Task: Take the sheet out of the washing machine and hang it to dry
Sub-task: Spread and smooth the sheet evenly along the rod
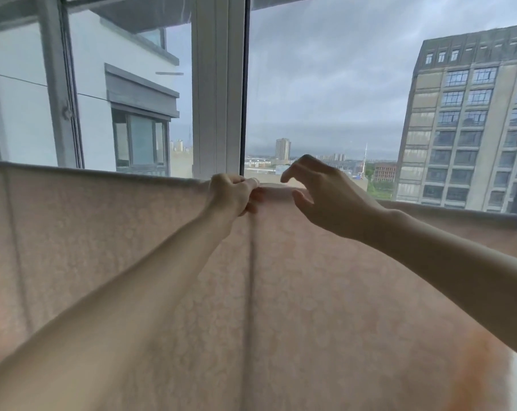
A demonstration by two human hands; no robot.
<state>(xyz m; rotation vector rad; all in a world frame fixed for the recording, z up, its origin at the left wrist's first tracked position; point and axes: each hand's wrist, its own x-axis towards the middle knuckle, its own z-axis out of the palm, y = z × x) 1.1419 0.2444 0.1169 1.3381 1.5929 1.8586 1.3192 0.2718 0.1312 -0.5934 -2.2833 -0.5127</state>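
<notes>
Backdrop: big window (325,84) w/ white centre frame (218,84); overcast sky, tall grey-brown building (464,120) on the right, white building wall (103,99) w/ its own small window on the left, distant city skyline low in the middle.
Sheet: pale pink sheet (118,247) w/ faint dotted pattern hangs across the window, filling the lower half of view; top edge runs roughly level from far left to far right, dipping slightly toward the right. Whatever it hangs over is hidden by the fabric.
Sheet detail: vertical fold line runs straight down from below the left hand; another fainter crease near the left edge. Orange-ish blur shows at bottom right of the cloth, can't tell what it is.
Left hand: left hand (233,194) at the sheet's top edge, about centre, fingers curled, thumb and fingers pinching the hem.
Right hand: right hand (319,197) just beside the left, slightly to the right, raised a bit above the top edge; fingers bent claw-like, thumb apart, holding nothing, not clearly touching the cloth.
Arms: both forearms bare, reaching up and fwd from the lower corners, in front of the sheet.
</notes>
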